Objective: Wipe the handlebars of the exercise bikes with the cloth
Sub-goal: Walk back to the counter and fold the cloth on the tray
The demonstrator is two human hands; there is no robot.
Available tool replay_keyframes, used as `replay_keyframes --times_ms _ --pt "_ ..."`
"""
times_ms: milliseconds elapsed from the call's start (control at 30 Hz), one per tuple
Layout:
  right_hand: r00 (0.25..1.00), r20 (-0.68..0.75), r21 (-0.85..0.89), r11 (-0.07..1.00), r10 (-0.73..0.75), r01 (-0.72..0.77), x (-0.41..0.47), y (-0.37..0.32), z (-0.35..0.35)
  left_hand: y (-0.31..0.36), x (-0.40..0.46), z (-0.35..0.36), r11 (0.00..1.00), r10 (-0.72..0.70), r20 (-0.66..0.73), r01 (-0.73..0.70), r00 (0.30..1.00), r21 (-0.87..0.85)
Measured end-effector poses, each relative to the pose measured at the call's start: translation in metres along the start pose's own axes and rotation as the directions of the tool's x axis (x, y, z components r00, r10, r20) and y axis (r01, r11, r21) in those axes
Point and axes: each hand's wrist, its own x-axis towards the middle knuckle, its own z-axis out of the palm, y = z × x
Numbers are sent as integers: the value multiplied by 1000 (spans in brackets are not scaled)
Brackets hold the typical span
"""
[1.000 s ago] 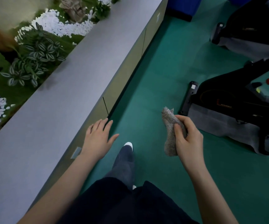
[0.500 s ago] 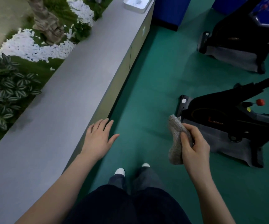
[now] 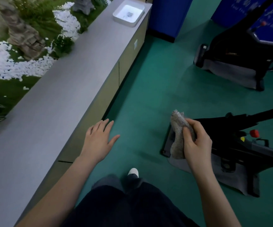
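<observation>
My right hand [image 3: 196, 141] grips a crumpled grey cloth [image 3: 177, 128], held in the air above the front foot of the nearest black exercise bike [image 3: 240, 145]. Only that bike's base, frame and a red knob [image 3: 254, 133] show; its handlebars are out of view. A second black bike [image 3: 230, 51] stands farther back on the right, also without visible handlebars. My left hand [image 3: 99, 141] hangs in the air with straight, spread fingers and holds nothing, beside the long grey counter [image 3: 54, 115].
The grey counter runs along the left, with a white tray [image 3: 129, 13] at its far end and a planter of greenery and white pebbles [image 3: 18, 66] behind it. Green floor [image 3: 149, 95] lies between counter and bikes. Blue panels [image 3: 170, 15] stand at the back.
I have walked forward along the counter: the white tray and the second bike have come closer. The near bike's base has slid lower in view. Both hands keep their pose.
</observation>
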Motion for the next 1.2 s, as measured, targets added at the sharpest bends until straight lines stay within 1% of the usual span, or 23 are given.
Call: replay_keyframes --times_ms 133,333,433,600,767,1000,1100,1200 --pt "998 56 7 1000 -27 26 39 -7 18 -1 32 -3 999 -38 10 38 999 -3" --pt "990 136 -25 999 -43 47 106 -20 67 -33 94 -8 989 -137 23 138 990 -50" --pt "990 131 -48 997 -55 62 147 -33 98 -53 140 -20 990 -133 10 133 991 -52" --pt "989 138 -28 998 -56 60 211 -62 145 -83 220 -52 994 -104 -15 104 994 -44" --pt "993 106 -3 999 -43 43 259 -75 162 -92 290 -75 998 -57 -3 57 998 -35" --pt "1000 1 -2 1000 25 -25 331 -50 144 -69 374 -82 1000 14 28 -14 1000 7" --pt "998 -37 3 998 56 -56 373 -30 129 -38 419 -82 998 63 53 -63 997 9" --pt "997 -41 30 997 66 -65 420 -13 110 2 465 -84 993 115 52 -116 992 27"
